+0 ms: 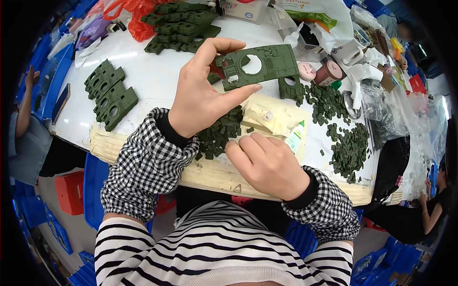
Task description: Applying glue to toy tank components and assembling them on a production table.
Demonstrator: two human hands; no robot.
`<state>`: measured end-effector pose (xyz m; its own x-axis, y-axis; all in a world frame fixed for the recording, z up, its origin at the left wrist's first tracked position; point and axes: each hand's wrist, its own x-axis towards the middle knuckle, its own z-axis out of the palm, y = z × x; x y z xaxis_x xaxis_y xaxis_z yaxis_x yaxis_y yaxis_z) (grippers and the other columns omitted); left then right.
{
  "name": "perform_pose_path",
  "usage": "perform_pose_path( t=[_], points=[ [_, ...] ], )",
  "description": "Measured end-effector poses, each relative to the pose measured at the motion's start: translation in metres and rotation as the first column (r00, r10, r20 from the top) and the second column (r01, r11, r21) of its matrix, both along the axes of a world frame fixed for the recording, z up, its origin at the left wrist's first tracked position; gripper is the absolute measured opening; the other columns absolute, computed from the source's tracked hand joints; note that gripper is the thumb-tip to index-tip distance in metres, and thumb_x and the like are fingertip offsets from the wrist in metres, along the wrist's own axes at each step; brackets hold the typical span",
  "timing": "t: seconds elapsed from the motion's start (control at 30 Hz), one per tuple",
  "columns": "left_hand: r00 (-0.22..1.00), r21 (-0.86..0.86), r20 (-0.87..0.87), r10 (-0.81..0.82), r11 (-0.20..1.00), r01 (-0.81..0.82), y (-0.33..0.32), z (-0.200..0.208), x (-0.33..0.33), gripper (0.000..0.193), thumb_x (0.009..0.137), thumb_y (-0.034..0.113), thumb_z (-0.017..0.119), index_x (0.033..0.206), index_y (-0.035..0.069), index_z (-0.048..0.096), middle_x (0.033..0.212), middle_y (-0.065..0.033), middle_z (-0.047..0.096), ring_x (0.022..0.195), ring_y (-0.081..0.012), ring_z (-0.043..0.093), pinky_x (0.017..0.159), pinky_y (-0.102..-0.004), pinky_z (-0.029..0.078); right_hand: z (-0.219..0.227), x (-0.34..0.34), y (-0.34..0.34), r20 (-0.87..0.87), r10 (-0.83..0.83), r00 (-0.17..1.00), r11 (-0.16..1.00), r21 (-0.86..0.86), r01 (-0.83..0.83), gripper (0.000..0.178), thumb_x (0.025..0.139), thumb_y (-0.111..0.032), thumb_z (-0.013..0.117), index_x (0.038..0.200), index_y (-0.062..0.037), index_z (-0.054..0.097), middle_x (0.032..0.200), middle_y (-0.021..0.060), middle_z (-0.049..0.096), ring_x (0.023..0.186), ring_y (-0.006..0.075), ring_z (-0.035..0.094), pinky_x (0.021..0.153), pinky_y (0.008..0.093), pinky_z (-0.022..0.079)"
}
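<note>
My left hand [198,93] grips a dark green plastic model tank hull top [279,61] by its left end, between thumb and fingers. The part is held up above the table and has a large round hole. Closer to me, my right hand [269,164] is closed with its fingers curled; what they hold, if anything, is hidden. It hovers beside a heap of small green plastic pieces [222,132]. Just beyond it are a yellowish block with torn paper [267,119] and a white glue bottle with a green tip [296,136].
Similar hull parts lie in a stack [183,26] at the back and a row [109,95] at left. Two more heaps of small pieces [350,148] lie at right. Beyond them stand a brown jar [329,73], a white mug [348,51] and plastic bags. Other people sit at both sides.
</note>
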<state>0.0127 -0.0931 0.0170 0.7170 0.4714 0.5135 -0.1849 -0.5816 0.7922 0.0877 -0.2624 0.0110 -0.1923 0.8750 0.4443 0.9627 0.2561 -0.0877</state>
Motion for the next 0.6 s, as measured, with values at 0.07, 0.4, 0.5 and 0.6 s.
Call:
perform_pose_path(
  t=[0.07, 0.4, 0.5, 0.6],
  points=[
    [0.999, -0.070, -0.010, -0.051, 0.996, 0.050, 0.002, 0.001, 0.000, 0.057, 0.072, 0.003, 0.078, 0.120, -0.002, 0.047, 0.110, -0.0066, 0.057, 0.099, -0.0124, 0.057, 0.086, -0.0264, 0.047, 0.010, 0.010, -0.003, -0.206, 0.081, 0.975, 0.988, 0.149, -0.051, 0.015, 0.068, -0.005, 0.065, 0.083, -0.0013, 0.061, 0.070, 0.0051, 0.054, 0.061, 0.0170, 0.057, 0.052, 0.0272, 0.048],
    [0.950, -0.302, 0.074, -0.302, 0.901, 0.310, -0.007, 0.000, 0.002, 0.060, 0.069, 0.007, 0.082, 0.119, 0.001, 0.051, 0.106, -0.0047, 0.055, 0.093, -0.0104, 0.056, 0.080, -0.0252, 0.048, 0.055, 0.051, -0.021, -0.883, -0.037, 0.468, 0.906, 0.169, 0.389, 0.014, 0.081, 0.008, 0.064, 0.094, 0.0056, 0.061, 0.088, 0.0113, 0.067, 0.080, 0.0121, 0.064, 0.074, 0.0225, 0.050],
    [0.902, -0.359, -0.022, -0.431, 0.845, 0.395, -0.007, 0.003, 0.000, 0.064, 0.068, 0.003, 0.081, 0.122, 0.000, 0.046, 0.114, -0.0074, 0.053, 0.106, -0.0136, 0.054, 0.093, -0.0282, 0.047, 0.055, 0.062, -0.025, -0.870, -0.076, 0.488, 0.953, 0.081, 0.293, 0.012, 0.081, 0.005, 0.066, 0.093, 0.0047, 0.065, 0.085, 0.0083, 0.068, 0.077, 0.0103, 0.062, 0.072, 0.0219, 0.048],
    [0.887, -0.361, -0.072, -0.456, 0.841, 0.403, -0.012, 0.007, -0.001, 0.065, 0.068, 0.003, 0.082, 0.121, 0.001, 0.046, 0.113, -0.0057, 0.052, 0.106, -0.0131, 0.053, 0.091, -0.0283, 0.048, 0.054, 0.063, -0.024, -0.864, -0.077, 0.498, 0.969, 0.052, 0.241, 0.013, 0.079, 0.003, 0.068, 0.092, 0.0021, 0.069, 0.084, 0.0075, 0.068, 0.075, 0.0094, 0.060, 0.068, 0.0214, 0.046]
  ],
)
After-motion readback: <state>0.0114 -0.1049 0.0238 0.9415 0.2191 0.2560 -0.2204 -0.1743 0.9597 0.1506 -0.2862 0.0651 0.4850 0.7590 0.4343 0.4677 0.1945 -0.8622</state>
